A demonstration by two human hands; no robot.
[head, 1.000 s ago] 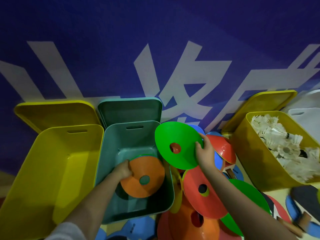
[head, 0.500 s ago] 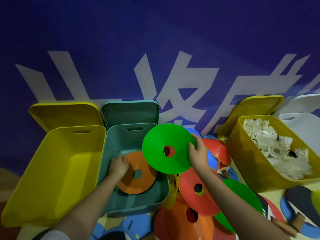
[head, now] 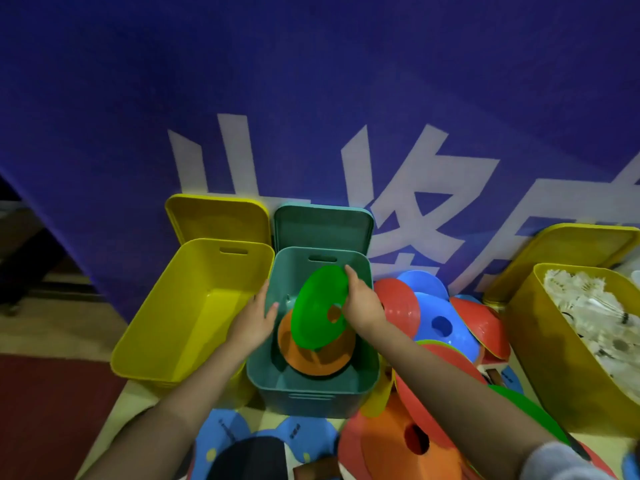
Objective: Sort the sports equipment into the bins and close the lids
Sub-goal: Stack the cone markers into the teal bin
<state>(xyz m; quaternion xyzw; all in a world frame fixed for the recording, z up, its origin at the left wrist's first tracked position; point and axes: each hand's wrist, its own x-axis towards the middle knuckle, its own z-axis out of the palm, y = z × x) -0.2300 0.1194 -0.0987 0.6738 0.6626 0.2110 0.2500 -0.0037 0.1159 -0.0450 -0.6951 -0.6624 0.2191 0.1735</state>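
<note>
Nearest you, a heap of orange, red and blue disc cones [head: 412, 441] lies right of the teal bin [head: 311, 393]. Your right hand [head: 363, 303] pinches the green disc cone [head: 317, 306], tilted over the orange disc cone [head: 311, 358] inside that bin. Your left hand [head: 254, 320] rests on the bin's left rim, fingers straight and together. Farther back, the teal lid [head: 322, 226] leans against the blue banner [head: 311, 98].

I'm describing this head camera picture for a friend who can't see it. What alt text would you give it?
A person's right hand lowers a green disc cone into an open teal bin, onto an orange disc cone, while the left hand rests open at the bin's left rim. An empty yellow bin stands to the left; more disc cones and a yellow bin of shuttlecocks lie to the right.
</note>
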